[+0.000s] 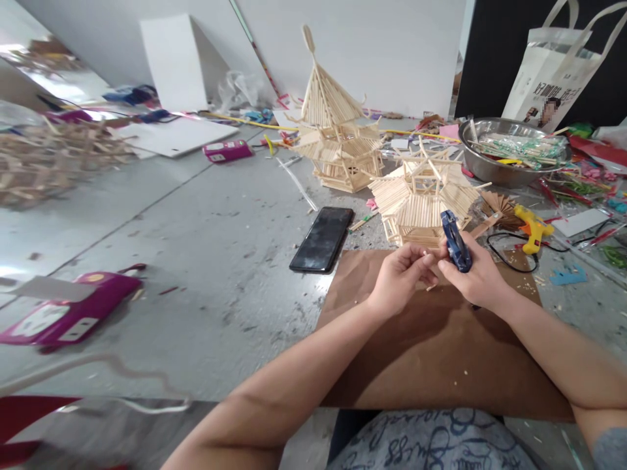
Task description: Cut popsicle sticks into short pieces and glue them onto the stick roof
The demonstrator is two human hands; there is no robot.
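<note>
My right hand (pixel 474 271) grips a dark blue hand tool (pixel 455 241), perhaps pliers or a cutter; its jaws are not clear from here. Close beside it, my left hand (pixel 404 274) pinches a short pale wooden stick (pixel 431 285), mostly covered by the fingers. Both hands are over a brown paper sheet (pixel 416 365). Just beyond them stands a low pavilion model (pixel 416 202) built of thin wooden sticks. Behind and left of that rises a taller tiered pagoda model (pixel 337 137) with a pointed roof.
A black phone (pixel 322 239) lies left of the paper. To the right are a yellow glue gun (pixel 533 230) with its cord and a steel bowl (pixel 514 171) of wrapped sticks. Purple packages (pixel 93 307) and a blurred stick structure (pixel 59 156) occupy the left side.
</note>
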